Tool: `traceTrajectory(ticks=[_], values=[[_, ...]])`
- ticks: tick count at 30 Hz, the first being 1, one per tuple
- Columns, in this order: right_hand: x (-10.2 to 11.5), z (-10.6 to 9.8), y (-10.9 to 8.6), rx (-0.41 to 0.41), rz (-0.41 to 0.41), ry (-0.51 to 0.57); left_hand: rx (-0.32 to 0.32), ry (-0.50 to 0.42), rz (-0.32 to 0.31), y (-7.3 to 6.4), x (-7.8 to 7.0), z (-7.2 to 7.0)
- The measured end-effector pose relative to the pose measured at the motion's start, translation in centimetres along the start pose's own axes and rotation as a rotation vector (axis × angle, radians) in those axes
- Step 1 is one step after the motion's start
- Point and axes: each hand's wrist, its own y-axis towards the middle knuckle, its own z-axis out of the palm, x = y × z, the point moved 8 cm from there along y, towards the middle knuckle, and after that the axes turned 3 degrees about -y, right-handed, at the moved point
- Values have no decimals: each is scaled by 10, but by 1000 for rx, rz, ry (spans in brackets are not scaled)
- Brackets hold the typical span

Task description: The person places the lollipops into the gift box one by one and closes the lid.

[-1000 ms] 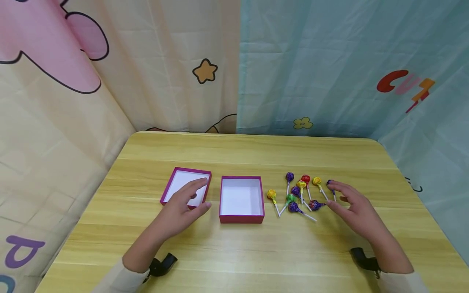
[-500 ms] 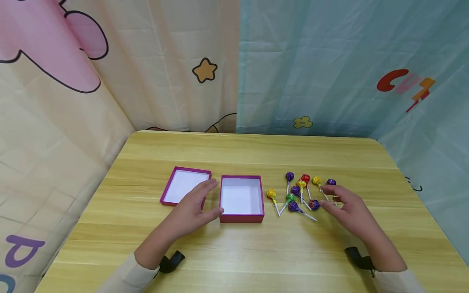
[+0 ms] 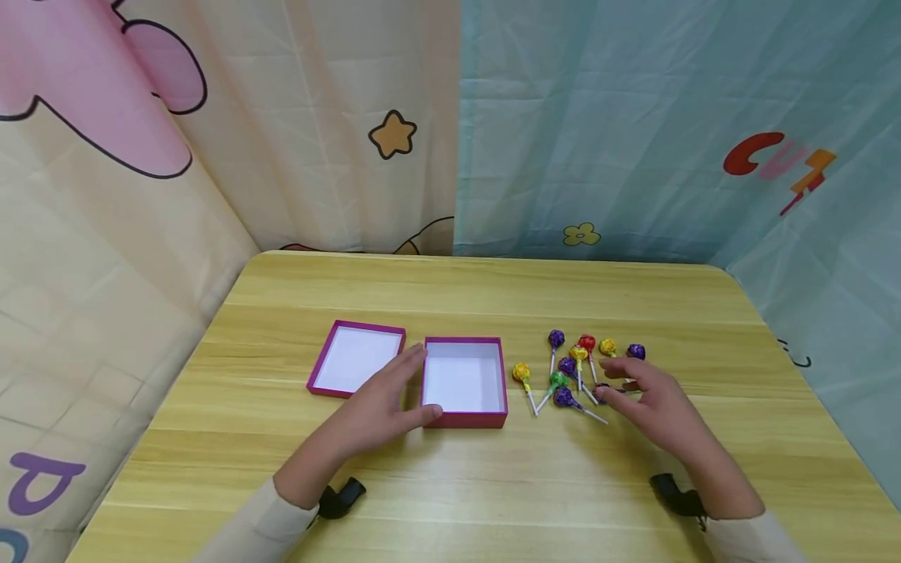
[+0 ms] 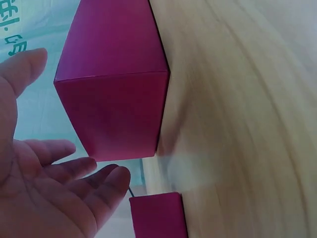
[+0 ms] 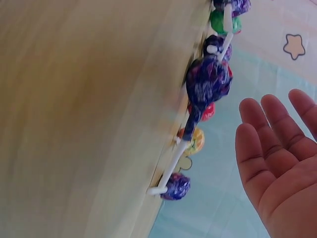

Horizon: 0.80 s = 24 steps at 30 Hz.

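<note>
A square magenta box (image 3: 464,421) with a white inside stands uncovered on the table. My left hand (image 3: 383,410) is at its left side, thumb stretched across the near left corner and fingers extended. In the left wrist view the fingers lie beside the box's wall (image 4: 114,109); whether they touch it I cannot tell. Right of the box lie several wrapped lollipops, such as a yellow one (image 3: 522,372) and a green one (image 3: 559,380). Above their right side hovers my right hand (image 3: 651,407), holding nothing, partly covering a dark lollipop (image 5: 208,82).
The box's shallow lid (image 3: 362,356), white side up, lies left of the box, partly behind my left hand. Printed curtains (image 3: 598,117) hang behind the wooden table (image 3: 493,500). Black wrist devices (image 3: 341,498) sit on both wrists.
My left hand has moved right, from over the lid to the box's left side. My right hand has shifted slightly left over the lollipops. Box, lid and lollipops stay put.
</note>
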Motion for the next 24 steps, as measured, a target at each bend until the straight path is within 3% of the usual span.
traceTrajectory(ticks=[5, 24], values=[[7, 8, 4, 11, -47, 10, -11, -12, -22, 4, 3, 0], [18, 27, 12, 133, -62, -27, -6, -111, -80, 8, 9, 7]])
